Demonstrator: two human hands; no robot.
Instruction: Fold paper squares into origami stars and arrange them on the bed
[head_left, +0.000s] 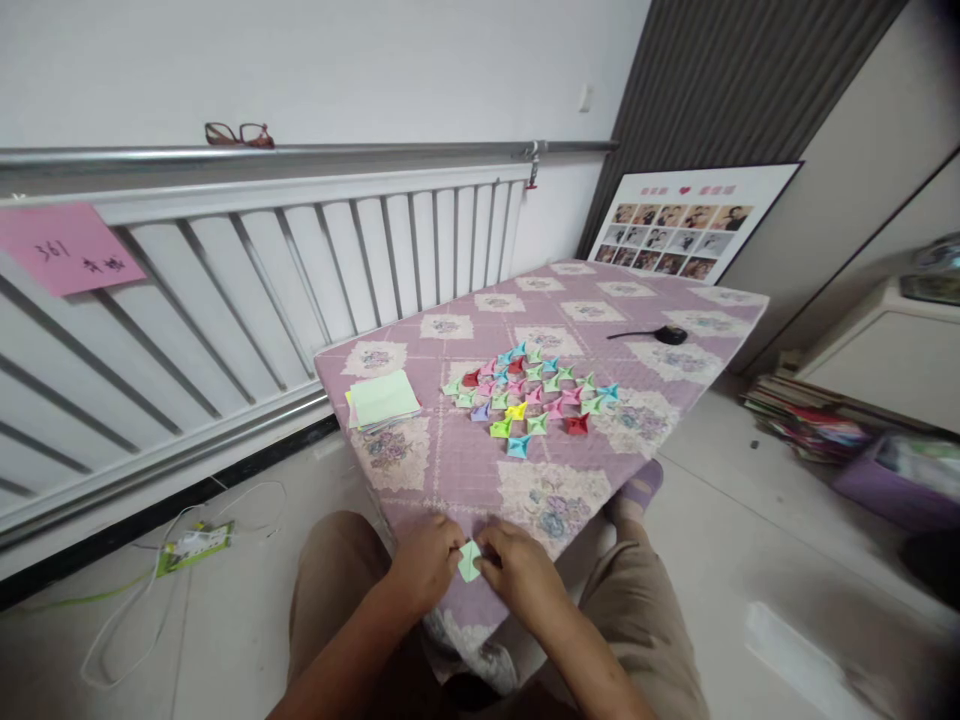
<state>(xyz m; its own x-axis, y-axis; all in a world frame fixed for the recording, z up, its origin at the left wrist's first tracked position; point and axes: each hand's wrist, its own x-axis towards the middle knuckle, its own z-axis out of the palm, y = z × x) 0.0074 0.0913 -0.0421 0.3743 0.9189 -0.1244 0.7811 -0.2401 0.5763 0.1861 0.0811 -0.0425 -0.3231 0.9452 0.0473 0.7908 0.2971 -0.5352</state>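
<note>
A small pale green folded paper is pinched between both hands at the near corner of the table. My left hand has its fingers closed on the paper's left edge. On the opposite edge, my right hand grips it between thumb and fingers. A crease runs down the middle of the paper. Beyond the hands lie several small folded paper pieces in blue, green, pink, red, yellow and purple, set close together in rows. To their left rests a stack of paper sheets, pale green on top.
A purple floral cloth covers the table. Toward its far right lies a black round object with a thin tail. A white radiator runs along the left, with glasses on the pipe above. A power strip with cables sits on the floor.
</note>
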